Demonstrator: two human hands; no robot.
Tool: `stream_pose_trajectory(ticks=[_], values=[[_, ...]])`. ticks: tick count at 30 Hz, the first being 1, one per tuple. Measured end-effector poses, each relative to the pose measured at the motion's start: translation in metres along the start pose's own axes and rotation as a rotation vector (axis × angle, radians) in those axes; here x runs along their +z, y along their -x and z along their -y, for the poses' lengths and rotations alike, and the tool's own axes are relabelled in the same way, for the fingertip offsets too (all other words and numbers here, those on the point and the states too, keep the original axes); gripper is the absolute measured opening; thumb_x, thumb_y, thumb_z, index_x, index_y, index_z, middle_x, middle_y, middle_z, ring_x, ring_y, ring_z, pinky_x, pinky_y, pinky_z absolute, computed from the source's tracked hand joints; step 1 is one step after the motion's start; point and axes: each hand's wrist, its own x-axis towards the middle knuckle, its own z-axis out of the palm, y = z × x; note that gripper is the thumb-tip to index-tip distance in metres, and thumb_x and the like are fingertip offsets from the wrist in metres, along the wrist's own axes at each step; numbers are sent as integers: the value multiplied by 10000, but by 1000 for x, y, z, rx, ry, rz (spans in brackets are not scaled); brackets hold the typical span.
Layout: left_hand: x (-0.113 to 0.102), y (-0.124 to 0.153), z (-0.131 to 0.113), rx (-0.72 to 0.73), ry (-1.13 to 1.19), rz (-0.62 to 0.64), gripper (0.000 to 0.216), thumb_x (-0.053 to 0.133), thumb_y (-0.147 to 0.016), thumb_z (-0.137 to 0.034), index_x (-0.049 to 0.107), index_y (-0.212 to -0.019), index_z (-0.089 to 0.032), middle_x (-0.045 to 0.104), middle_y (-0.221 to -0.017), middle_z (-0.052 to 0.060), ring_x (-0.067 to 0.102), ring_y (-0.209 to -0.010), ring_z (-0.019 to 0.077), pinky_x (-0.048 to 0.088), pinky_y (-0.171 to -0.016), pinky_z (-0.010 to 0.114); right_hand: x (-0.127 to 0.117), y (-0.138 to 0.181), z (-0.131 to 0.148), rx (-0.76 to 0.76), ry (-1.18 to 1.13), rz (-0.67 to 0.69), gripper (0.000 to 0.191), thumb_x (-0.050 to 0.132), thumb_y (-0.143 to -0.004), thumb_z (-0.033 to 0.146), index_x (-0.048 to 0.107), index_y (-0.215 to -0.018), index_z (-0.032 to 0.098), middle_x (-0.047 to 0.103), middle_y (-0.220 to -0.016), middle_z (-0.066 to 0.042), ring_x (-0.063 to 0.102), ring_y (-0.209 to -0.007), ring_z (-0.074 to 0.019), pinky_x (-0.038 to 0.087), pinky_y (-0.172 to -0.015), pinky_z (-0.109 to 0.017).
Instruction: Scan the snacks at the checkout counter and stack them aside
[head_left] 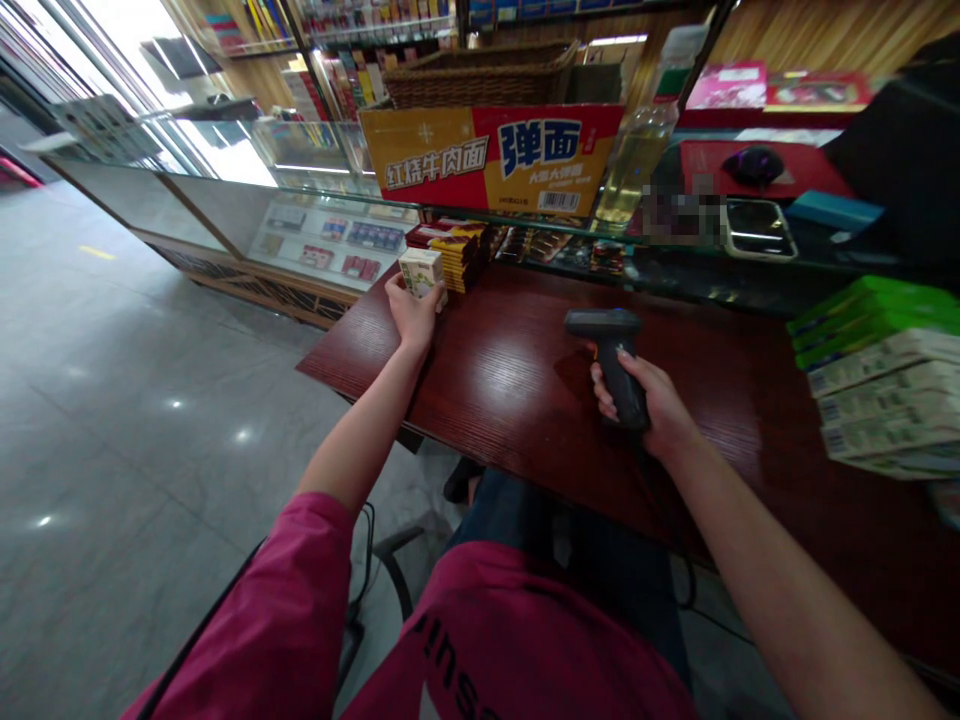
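Clasping a black handheld scanner (606,324) by its handle in the right hand (656,400), with fingers curled round it and its head uppermost, over the middle of a dark red-brown table (517,410). Pinching a small white box (421,266) between thumb and fingers of the left hand (414,315), near the table's far left edge; cannot tell whether resting on the wood or lifted just off it. Showing, just beside that box, a pile of yellow-and-red packets (459,262). Bearing, at the table's right, a stack of green-and-white boxes (889,385). Showing, beyond the table, a red-and-yellow carton (435,165) with a wicker basket (480,78) behind its top edge, and, farther right, a bottle (637,160) of pale yellow liquid, a phone (759,228) and a mouse (754,165) on a red mat (814,178)
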Motion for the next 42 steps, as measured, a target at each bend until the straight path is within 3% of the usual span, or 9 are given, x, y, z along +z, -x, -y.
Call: stream_pose_trajectory(ticks=[6, 17, 20, 23, 26, 29, 37, 42], values=[[-15, -28, 12, 0, 73, 117, 669, 913, -745, -307, 527, -1284, -219, 644, -1433, 149, 651, -1337, 315, 491, -1203, 495, 0, -1, -1, -3, 14, 12, 378, 803, -834, 475, 726, -1084, 202, 654, -826, -22, 506, -504, -113, 402, -362, -230], [0, -35, 16, 11, -1, 66, 789, 975, -696, -369, 500, -1300, -190, 619, -1402, 175, 632, -1350, 328, 485, -1195, 477, 0, -1, -1, -15, 3, 2, 386, 812, -818, 472, 730, -1075, 196, 656, -826, -22, 497, -511, -111, 400, -368, -232], [-9, -24, -2, 82, -88, -21, 912, 999, -650, -323, 469, -1374, -154, 536, -1488, 229, 513, -1463, 365, 387, -1279, 507, -1, -1, -2, -51, -19, -8, 420, 841, -793, 487, 719, -1066, 192, 660, -815, -15, 498, -502, -103, 395, -367, -223], [-21, 6, -34, 252, -169, -97, 1004, 1001, -653, -390, 428, -1453, -191, 421, -1604, 211, 290, -1578, 411, 179, -1368, 568, -2, 3, 0, -133, -58, -53, 454, 868, -760, 502, 700, -1047, 194, 661, -795, 1, 505, -499, -96, 397, -372, -214], [-16, 47, -67, 429, -141, 51, 785, 867, -825, -501, 459, -1454, -267, 415, -1603, 128, 272, -1572, 423, 126, -1370, 619, -8, 11, 5, -204, -118, -104, 478, 843, -771, 531, 680, -1083, 209, 662, -788, 20, 497, -487, -85, 397, -379, -208], [14, 96, -98, 565, -85, 304, 682, 794, -873, -480, 492, -1458, -303, 457, -1538, 133, 373, -1516, 402, 204, -1355, 612, -25, 29, 10, -292, -151, -157, 491, 843, -772, 541, 654, -1088, 216, 652, -777, 37, 495, -475, -78, 387, -372, -200], [145, 243, -196, 745, 191, 906, 735, 822, -859, -361, 537, -1533, -291, 524, -1549, 140, 412, -1509, 394, 273, -1316, 579, -81, 132, 20, -462, -85, -420, 469, 867, -753, 556, 628, -994, 232, 672, -786, 30, 508, -473, -77, 399, -355, -193], [208, 323, -242, 758, 370, 1098, 826, 922, -774, -416, 563, -1512, -320, 448, -1641, 136, 290, -1588, 449, 236, -1308, 638, -109, 194, 28, -539, -66, -569, 465, 863, -762, 561, 615, -995, 244, 664, -771, 37, 504, -463, -75, 390, -362, -189]])
